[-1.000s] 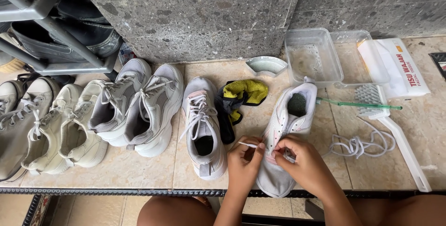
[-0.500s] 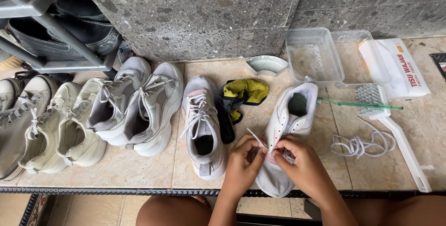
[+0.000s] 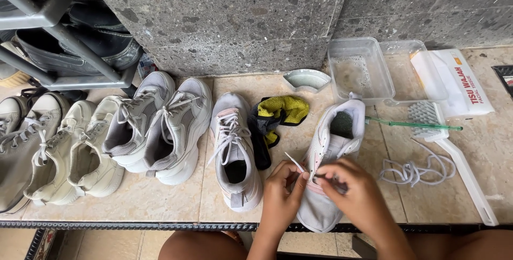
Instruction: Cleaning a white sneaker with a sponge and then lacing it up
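At the lower centre of the tiled ledge (image 3: pixel 160 201), a white low-top sneaker with its lace removed (image 3: pixel 328 169) lay with its toe toward 6 o'clock and its opening toward 12 o'clock. Both hands worked over its eyelet area. The left hand (image 3: pixel 282 196) pinched the tip of a thin white shoelace (image 3: pixel 295 162) between closed fingertips, the tip pointing toward 11 o'clock. The right hand (image 3: pixel 355 196) rested on the sneaker's tongue area, its fingers curled tight against the eyelet row; whether it gripped the lace could not be determined.

At 9 o'clock from the sneaker stood a laced white-and-pink sneaker (image 3: pixel 232 156), with a crumpled yellow-and-black cloth (image 3: pixel 275 118) between the two shoes. At 3 o'clock lay a loose coiled white shoelace (image 3: pixel 417 169), touching a white long-handled scrub brush (image 3: pixel 454 156). A green slim toothbrush (image 3: pixel 414 125) lay just above the coil. At 12 o'clock sat a clear rectangular plastic container (image 3: pixel 360 70), beside a white tissue pack (image 3: pixel 454 81). Farther toward 9 o'clock stood a pair of grey chunky sneakers (image 3: pixel 160 126).
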